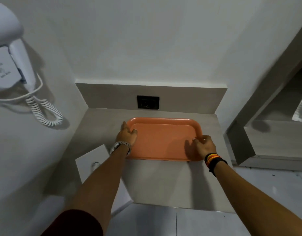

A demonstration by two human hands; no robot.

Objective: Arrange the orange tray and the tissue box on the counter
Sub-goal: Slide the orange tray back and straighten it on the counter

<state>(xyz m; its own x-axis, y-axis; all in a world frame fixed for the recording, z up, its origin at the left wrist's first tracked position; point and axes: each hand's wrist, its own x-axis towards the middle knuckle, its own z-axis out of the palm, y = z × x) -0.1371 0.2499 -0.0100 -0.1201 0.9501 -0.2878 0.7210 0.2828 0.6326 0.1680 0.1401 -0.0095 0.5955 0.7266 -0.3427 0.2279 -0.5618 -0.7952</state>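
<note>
While orange tray [164, 140] lies flat on counter [164, 183], L hand [127, 135] & R hand [204, 147] grip its side rims.

Silver wristwatch [120, 147], striped wristbands [213, 158], dark red sleeve [75, 223].

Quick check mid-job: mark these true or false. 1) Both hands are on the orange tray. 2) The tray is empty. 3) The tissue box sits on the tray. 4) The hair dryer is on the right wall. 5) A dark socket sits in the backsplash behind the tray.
1) True: the left hand and right hand touch the short edges of the orange tray.
2) True.
3) False: the white tissue box lies on the counter, left of the tray.
4) False: the hair dryer hangs on the left wall.
5) True: socket.
</note>
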